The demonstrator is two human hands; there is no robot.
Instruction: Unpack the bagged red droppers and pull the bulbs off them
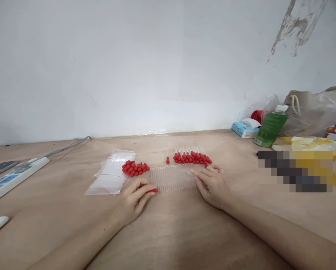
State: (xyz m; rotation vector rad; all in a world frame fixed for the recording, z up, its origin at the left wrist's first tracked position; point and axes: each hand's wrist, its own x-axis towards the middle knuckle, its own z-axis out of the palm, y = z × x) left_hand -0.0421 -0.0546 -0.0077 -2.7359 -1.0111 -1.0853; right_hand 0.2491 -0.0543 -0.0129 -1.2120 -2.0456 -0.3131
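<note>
Clear tubes: a row (172,179) lies flat between the hands; I judge them light, stiff, slick and possibly brittle, so I'd pinch one lightly near an end and avoid bending it.
Red bulbs: a pile (134,168) sits beyond the left hand, touching the plastic bags (111,172); they look soft and grippy, best taken by the fat part.
Left hand (136,195): thumb and fingers pinched on one red bulb (154,190), by the row's near left corner.
Right hand (214,186): fingers narrow at the row's right end; I cannot tell whether they grip a tube.
Bulb-tipped tubes: a cluster (192,158) lies behind the row.
</note>
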